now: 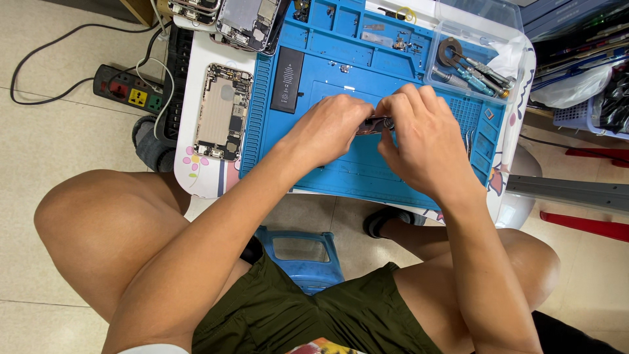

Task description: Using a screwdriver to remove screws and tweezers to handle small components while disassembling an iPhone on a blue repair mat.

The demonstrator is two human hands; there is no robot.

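Holding screwdrivers, the clear plastic tray [458, 26] sits at the blue ribbed mat's [367, 167] far right corner. Left hand [327, 128] and right hand [422, 141] both pinch a small dark metal part [375, 123] over the mat's centre.

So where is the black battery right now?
In the head view, the black battery lies on the blue mat's left side, between the opened phone shell and the left hand.

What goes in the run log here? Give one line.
left hand + right hand: gripping small part | over blue mat | black battery left
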